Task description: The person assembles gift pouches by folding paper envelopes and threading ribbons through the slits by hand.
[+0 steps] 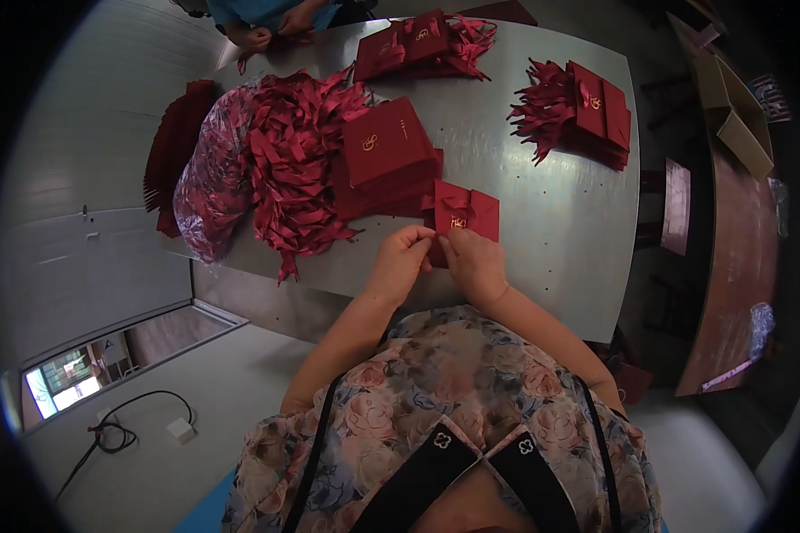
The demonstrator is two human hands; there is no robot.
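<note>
Fingers of the left hand point(399, 264) pinch the flat red paper bag's point(482, 213) edge; how the right hand point(477, 266) grips, I cannot tell; the bag lies close on the grey metal table point(564, 231), probably for easy reach.

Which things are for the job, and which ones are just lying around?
Probably for the job:
red packet at the left hand and right hand
heap of red ribbons
red stack beside the heap
ribboned packets at the table's right

Probably just lying around:
black cable
white block
crumpled clear plastic
</note>
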